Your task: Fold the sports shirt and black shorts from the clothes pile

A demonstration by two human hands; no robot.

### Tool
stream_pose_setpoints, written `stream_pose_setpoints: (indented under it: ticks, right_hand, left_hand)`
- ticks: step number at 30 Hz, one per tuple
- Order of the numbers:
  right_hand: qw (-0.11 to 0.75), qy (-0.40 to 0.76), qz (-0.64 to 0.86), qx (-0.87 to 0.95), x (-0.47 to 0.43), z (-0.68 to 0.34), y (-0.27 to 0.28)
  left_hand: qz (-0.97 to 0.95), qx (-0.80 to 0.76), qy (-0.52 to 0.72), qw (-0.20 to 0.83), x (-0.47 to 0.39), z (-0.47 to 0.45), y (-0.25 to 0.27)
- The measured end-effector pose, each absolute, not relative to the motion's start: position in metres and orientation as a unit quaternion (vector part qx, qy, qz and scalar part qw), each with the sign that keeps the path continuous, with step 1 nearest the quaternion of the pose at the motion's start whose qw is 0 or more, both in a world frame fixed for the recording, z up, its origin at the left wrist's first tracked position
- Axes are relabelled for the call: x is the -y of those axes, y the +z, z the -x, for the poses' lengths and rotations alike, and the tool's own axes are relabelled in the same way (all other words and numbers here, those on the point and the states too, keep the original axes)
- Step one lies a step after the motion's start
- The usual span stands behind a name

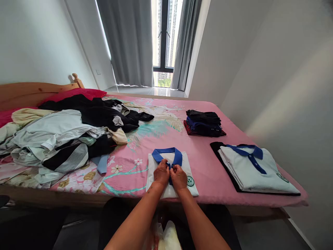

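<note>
A white polo shirt (153,180) with a blue collar and a round green badge lies folded at the bed's near edge, collar pointing away from me. Both hands are at its blue button placket, just below the collar opening. My left hand (161,172) pinches the placket's left side with closed fingers. Close beside it, my right hand (179,177) pinches the other side, thumb and fingers together. The buttons between the fingertips are hidden.
A loose heap of clothes (59,132) covers the bed's left side. Toward the right lie a folded dark stack (204,123) and a stack of folded white polo shirts (257,170) on black cloth. The pink bedsheet (203,152) spreads between them; a wall (273,86) stands at right.
</note>
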State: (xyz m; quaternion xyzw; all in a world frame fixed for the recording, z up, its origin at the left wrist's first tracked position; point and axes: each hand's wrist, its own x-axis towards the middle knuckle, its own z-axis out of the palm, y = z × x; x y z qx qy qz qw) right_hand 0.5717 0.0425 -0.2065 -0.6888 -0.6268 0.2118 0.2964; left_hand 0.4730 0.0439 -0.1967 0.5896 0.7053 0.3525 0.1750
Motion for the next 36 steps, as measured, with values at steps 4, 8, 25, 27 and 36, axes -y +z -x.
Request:
stream_pose_setpoints:
  ticks: [4, 8, 25, 27, 36]
  right_hand:
    - [0.299, 0.218, 0.681, 0.632, -0.046, -0.573, -0.206]
    - [0.301, 0.214, 0.674, 0.639, -0.046, -0.574, -0.205]
    - [0.367, 0.244, 0.592, 0.674, -0.047, -0.581, -0.21]
    - [0.377, 0.251, 0.585, 0.673, -0.047, -0.582, -0.211]
    - [0.38, 0.259, 0.577, 0.675, -0.049, -0.581, -0.213]
  left_hand:
    - [-0.59, -0.717, 0.331, 0.165, -0.046, -0.474, -0.199]
    - [-0.596, -0.714, 0.331, 0.161, -0.046, -0.473, -0.203]
    - [-0.627, -0.652, 0.402, 0.138, -0.042, -0.47, -0.21]
    - [-0.63, -0.645, 0.411, 0.139, -0.043, -0.47, -0.211]
    - [-0.626, -0.628, 0.435, 0.159, -0.044, -0.467, -0.217]
